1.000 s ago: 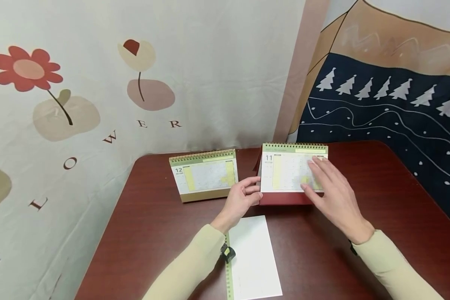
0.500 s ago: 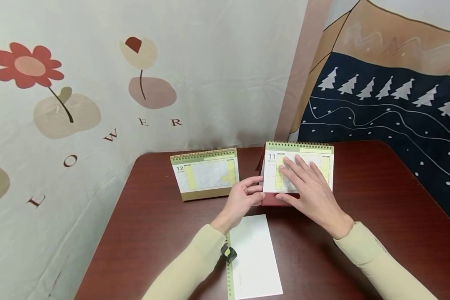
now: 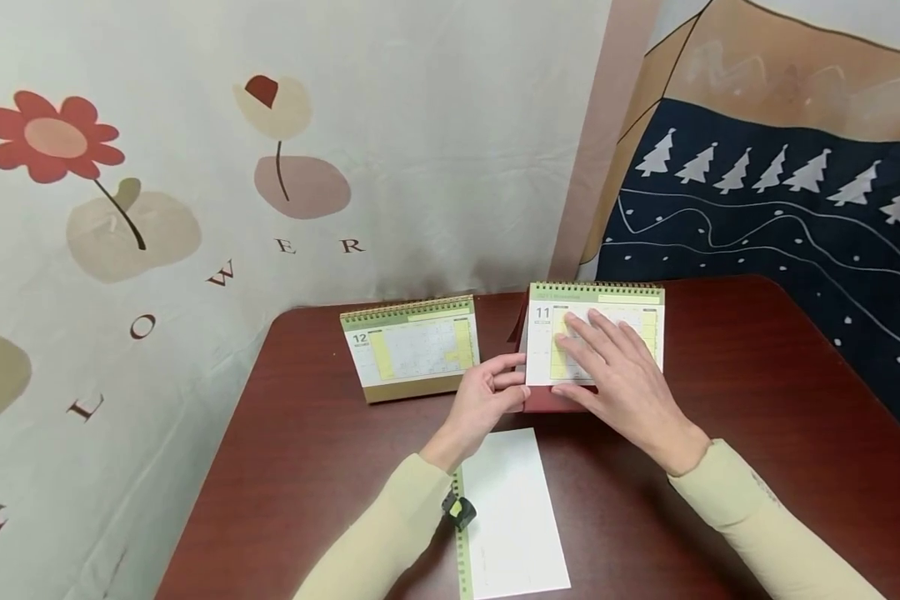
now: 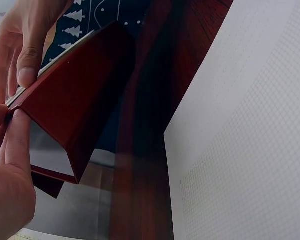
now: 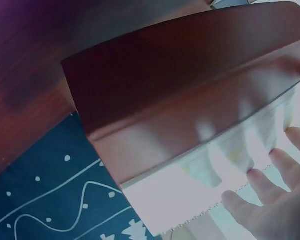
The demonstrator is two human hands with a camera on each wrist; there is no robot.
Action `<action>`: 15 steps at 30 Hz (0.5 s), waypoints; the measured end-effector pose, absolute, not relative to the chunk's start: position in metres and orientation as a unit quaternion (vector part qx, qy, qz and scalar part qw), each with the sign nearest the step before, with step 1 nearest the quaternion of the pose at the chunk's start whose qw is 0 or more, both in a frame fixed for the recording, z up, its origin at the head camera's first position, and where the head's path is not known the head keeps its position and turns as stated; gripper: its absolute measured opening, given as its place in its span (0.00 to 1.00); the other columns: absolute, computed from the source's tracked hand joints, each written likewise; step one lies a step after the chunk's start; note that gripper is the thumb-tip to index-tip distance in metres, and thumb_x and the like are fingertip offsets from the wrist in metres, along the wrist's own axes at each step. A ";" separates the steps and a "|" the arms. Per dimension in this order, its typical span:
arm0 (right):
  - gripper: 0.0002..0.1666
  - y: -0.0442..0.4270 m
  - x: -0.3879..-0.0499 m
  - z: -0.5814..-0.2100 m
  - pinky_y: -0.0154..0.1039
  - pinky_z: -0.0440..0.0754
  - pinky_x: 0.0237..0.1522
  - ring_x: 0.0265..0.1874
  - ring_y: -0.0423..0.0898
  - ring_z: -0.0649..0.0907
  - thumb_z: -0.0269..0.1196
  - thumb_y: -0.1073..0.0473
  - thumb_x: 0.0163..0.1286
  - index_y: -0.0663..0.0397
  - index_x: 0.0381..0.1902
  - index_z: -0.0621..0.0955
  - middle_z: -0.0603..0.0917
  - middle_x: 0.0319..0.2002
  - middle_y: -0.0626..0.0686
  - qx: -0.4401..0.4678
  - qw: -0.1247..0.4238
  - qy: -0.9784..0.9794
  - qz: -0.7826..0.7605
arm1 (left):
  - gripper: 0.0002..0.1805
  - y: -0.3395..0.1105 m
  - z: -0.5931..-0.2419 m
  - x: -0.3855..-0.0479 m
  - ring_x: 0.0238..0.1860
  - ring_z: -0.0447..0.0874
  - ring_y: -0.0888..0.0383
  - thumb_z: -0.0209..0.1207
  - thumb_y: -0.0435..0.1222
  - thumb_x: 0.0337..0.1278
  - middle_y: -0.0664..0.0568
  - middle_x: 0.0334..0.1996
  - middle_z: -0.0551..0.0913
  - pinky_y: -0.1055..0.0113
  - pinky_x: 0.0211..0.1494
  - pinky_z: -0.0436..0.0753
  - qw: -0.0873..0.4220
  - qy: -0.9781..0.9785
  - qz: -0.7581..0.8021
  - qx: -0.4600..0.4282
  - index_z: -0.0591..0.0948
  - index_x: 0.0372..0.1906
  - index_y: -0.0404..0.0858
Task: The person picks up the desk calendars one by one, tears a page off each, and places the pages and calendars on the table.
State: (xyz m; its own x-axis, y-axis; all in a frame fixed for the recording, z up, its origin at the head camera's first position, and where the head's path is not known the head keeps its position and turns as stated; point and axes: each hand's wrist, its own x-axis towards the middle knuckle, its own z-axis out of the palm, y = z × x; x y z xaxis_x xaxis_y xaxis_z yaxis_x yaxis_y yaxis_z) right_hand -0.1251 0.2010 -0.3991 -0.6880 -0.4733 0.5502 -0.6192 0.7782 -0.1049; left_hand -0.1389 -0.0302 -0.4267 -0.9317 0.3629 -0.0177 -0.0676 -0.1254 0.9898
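Observation:
A red-based desk calendar with page 11 on its front stands at the back of the table. My left hand grips its lower left edge. In the left wrist view, fingers of the left hand reach into the open end of the folded red stand. My right hand lies over the calendar's page with fingers straight and spread, its thumb near the red base. The right wrist view shows fingertips close over the white page; firm contact is hard to tell.
A second desk calendar, page 12 with a gold-brown base, stands to the left. A loose white sheet with a punched green edge lies in front, partly under the left forearm. Patterned cloth hangs behind the dark red table.
My right hand has moved left from the calendar's right side onto the middle of its page. The calendar shifted slightly right early on. My left hand keeps its grip.

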 end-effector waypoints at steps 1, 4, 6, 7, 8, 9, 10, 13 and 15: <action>0.44 0.201 -0.125 -0.399 0.66 0.61 0.71 0.75 0.62 0.66 0.77 0.46 0.58 0.54 0.70 0.78 0.71 0.75 0.58 0.305 0.259 -0.906 0.138 | 0.27 -0.030 -0.427 -0.139 0.43 0.88 0.60 0.59 0.21 0.62 0.34 0.52 0.87 0.66 0.48 0.87 0.145 0.643 0.743 0.116 0.77 0.67 0.29; 0.41 0.201 -0.125 -0.399 0.66 0.61 0.72 0.74 0.62 0.67 0.74 0.43 0.63 0.54 0.69 0.78 0.71 0.74 0.59 0.311 0.266 -0.904 0.126 | 0.27 -0.031 -0.429 -0.138 0.43 0.88 0.61 0.58 0.20 0.62 0.33 0.52 0.86 0.67 0.47 0.86 0.144 0.641 0.744 0.121 0.76 0.68 0.29; 0.40 0.200 -0.125 -0.399 0.65 0.61 0.72 0.74 0.62 0.68 0.70 0.40 0.67 0.54 0.69 0.78 0.72 0.74 0.59 0.313 0.267 -0.903 0.120 | 0.27 -0.032 -0.430 -0.138 0.43 0.88 0.61 0.58 0.21 0.62 0.33 0.52 0.86 0.67 0.47 0.86 0.142 0.643 0.742 0.124 0.76 0.68 0.29; 0.39 0.200 -0.125 -0.399 0.65 0.61 0.72 0.74 0.62 0.68 0.70 0.39 0.67 0.54 0.69 0.78 0.72 0.74 0.59 0.314 0.267 -0.903 0.118 | 0.27 -0.032 -0.430 -0.139 0.43 0.88 0.61 0.58 0.21 0.62 0.34 0.52 0.86 0.67 0.47 0.86 0.141 0.644 0.741 0.125 0.76 0.68 0.29; 0.39 0.200 -0.125 -0.399 0.65 0.60 0.73 0.73 0.62 0.68 0.70 0.39 0.67 0.54 0.69 0.78 0.72 0.74 0.59 0.314 0.266 -0.904 0.117 | 0.27 -0.032 -0.431 -0.139 0.43 0.88 0.61 0.58 0.21 0.62 0.34 0.52 0.86 0.67 0.47 0.86 0.139 0.645 0.741 0.125 0.76 0.68 0.29; 0.39 0.199 -0.126 -0.399 0.65 0.60 0.73 0.73 0.62 0.68 0.70 0.40 0.67 0.54 0.69 0.78 0.72 0.74 0.59 0.315 0.264 -0.904 0.117 | 0.27 -0.033 -0.431 -0.139 0.43 0.88 0.61 0.58 0.21 0.62 0.34 0.52 0.86 0.67 0.47 0.86 0.138 0.645 0.741 0.126 0.76 0.68 0.29; 0.39 0.199 -0.126 -0.399 0.65 0.60 0.73 0.73 0.62 0.68 0.72 0.41 0.66 0.54 0.69 0.79 0.72 0.74 0.59 0.316 0.263 -0.904 0.117 | 0.27 -0.033 -0.431 -0.139 0.43 0.88 0.60 0.58 0.21 0.62 0.34 0.52 0.86 0.67 0.47 0.86 0.137 0.646 0.741 0.125 0.76 0.68 0.29; 0.41 0.198 -0.127 -0.399 0.65 0.61 0.73 0.74 0.61 0.68 0.76 0.46 0.60 0.54 0.68 0.79 0.72 0.74 0.59 0.318 0.257 -0.904 0.121 | 0.28 -0.035 -0.430 -0.138 0.44 0.88 0.60 0.58 0.21 0.62 0.34 0.52 0.86 0.66 0.48 0.86 0.136 0.645 0.742 0.125 0.76 0.68 0.29; 0.39 0.197 -0.128 -0.399 0.65 0.63 0.72 0.74 0.61 0.68 0.75 0.45 0.61 0.55 0.67 0.80 0.72 0.74 0.59 0.322 0.254 -0.903 0.128 | 0.28 -0.036 -0.430 -0.138 0.45 0.88 0.59 0.58 0.21 0.61 0.34 0.53 0.86 0.65 0.49 0.86 0.137 0.644 0.743 0.123 0.76 0.68 0.29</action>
State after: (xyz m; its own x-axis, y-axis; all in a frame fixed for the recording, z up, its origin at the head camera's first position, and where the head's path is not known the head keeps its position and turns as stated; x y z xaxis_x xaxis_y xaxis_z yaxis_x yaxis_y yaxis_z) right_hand -0.1280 0.1972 -0.3991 -0.6639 -0.5161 0.5412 -0.6461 0.7602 -0.0676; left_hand -0.1382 -0.0362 -0.4301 -0.9319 0.3627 0.0067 -0.0447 -0.1333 0.9901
